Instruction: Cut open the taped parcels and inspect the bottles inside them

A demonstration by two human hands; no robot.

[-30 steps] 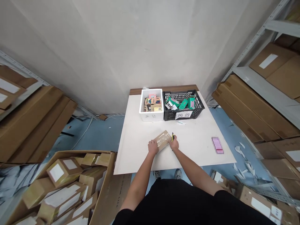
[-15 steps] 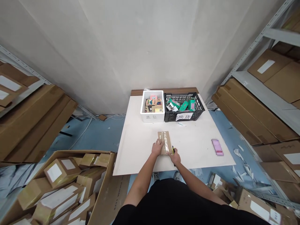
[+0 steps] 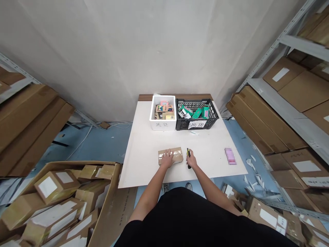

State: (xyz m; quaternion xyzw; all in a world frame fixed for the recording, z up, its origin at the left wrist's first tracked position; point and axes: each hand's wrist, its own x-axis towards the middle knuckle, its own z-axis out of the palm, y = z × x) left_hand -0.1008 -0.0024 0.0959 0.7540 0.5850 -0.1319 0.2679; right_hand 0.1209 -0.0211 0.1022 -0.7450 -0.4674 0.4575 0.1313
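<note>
I am looking down past two forearms at a white-topped table [image 3: 144, 147]. A brown cardboard parcel [image 3: 178, 155] lies on it, near the edge closest to the body and just in from it. Its long axis runs from left to right, almost level with that edge, the right end tipped slightly farther away. Shiny clear tape covers the upper face.

My left hand [image 3: 167, 159] rests on top of the parcel, around the middle of its length. The fingers are moderately spread and point away from the body, across the long axis, so the parcel lies beneath them and sticks out on both sides. I cannot tell whether the thumb grips an edge.

My right hand [image 3: 191, 160] is just beside the parcel's right end, with a strip of bare table between. Its fingers are closed around a yellow-and-black cutter [image 3: 188, 153], which points away from the body, roughly crosswise to the parcel. I cannot tell whether the blade is out.

Farther back, a white foam box [image 3: 162, 126] of small packages stands next to a black plastic crate [image 3: 184, 125] holding green packs. A blurred pink item [image 3: 230, 156] lies well to the right. At lower left, a big open carton [image 3: 117, 171] is full of parcels.
</note>
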